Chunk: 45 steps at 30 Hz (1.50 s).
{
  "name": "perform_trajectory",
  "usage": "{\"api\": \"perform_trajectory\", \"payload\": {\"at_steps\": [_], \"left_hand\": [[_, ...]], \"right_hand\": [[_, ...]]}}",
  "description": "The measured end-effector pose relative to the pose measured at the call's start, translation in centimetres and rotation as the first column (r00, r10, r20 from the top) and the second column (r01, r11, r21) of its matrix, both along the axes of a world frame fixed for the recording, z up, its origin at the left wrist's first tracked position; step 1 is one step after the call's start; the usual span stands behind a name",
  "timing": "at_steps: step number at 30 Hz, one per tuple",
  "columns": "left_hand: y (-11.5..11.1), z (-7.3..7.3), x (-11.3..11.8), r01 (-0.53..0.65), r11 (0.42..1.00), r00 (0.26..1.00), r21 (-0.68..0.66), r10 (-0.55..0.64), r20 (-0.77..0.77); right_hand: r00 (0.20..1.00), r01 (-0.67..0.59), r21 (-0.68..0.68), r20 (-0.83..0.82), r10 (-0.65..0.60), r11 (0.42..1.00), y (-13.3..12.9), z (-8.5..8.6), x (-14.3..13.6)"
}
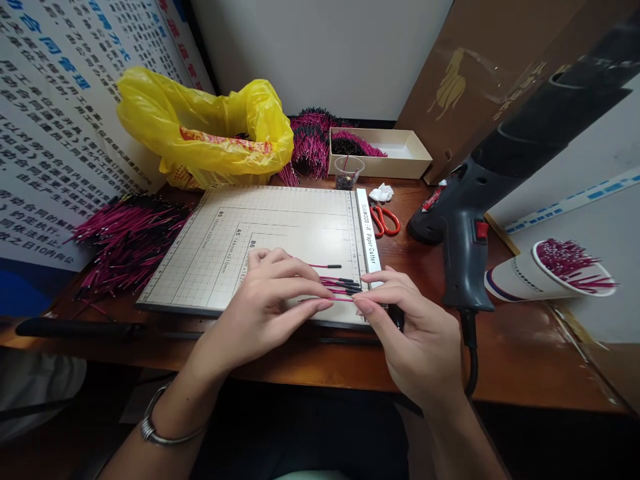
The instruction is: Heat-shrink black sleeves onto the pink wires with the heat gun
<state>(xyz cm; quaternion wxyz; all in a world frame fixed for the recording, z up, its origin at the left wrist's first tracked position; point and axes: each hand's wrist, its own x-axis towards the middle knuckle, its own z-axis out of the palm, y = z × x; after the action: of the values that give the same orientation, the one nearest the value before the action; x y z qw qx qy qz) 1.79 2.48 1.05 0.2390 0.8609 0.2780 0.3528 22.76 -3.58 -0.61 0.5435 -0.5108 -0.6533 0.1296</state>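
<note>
Between my two hands a short magenta wire is stretched level, low over the near right part of a paper cutter board. My left hand pinches its left end between thumb and finger. At the wire's right end, the thumb and fingertips of my right hand are closed on it; the tip there is hidden. Just beyond lie several magenta wires with black sleeves, partly covered by my fingers. A single wire with a black end rests farther up the board.
A hot air gun stands at right, beside a paper cup of wires. Red-handled scissors, a small plastic cup, an open box and a yellow bag sit behind. A wire pile lies left.
</note>
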Motion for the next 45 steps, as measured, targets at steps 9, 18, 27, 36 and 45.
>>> {"api": "perform_trajectory", "payload": {"at_steps": [9, 18, 27, 36, 45], "left_hand": [[0.0, 0.0, -0.3, 0.051, 0.996, 0.998, -0.07, -0.052, -0.016], [-0.2, 0.2, -0.4, 0.011, 0.996, 0.998, -0.084, -0.016, -0.053], [0.1, 0.2, -0.6, 0.063, 0.991, 0.998, -0.118, -0.062, 0.015], [0.5, 0.3, -0.9, 0.082, 0.987, 0.995, -0.141, -0.074, 0.061], [0.2, 0.0, -0.6, -0.106, 0.994, 0.99, 0.006, 0.106, -0.094]], "right_hand": [[0.998, -0.059, -0.092, -0.038, 0.055, 0.994, 0.0, 0.6, 0.3], [1.0, 0.011, -0.086, -0.016, -0.012, 0.996, 0.1, 0.4, -0.2], [0.997, -0.051, -0.1, -0.069, 0.044, 0.994, 0.1, 0.4, 0.2], [0.987, -0.155, -0.158, -0.052, 0.149, 0.975, 0.0, 1.0, 0.6], [0.993, 0.016, -0.04, 0.121, -0.011, 0.999, 0.1, -0.1, 0.1]]}}
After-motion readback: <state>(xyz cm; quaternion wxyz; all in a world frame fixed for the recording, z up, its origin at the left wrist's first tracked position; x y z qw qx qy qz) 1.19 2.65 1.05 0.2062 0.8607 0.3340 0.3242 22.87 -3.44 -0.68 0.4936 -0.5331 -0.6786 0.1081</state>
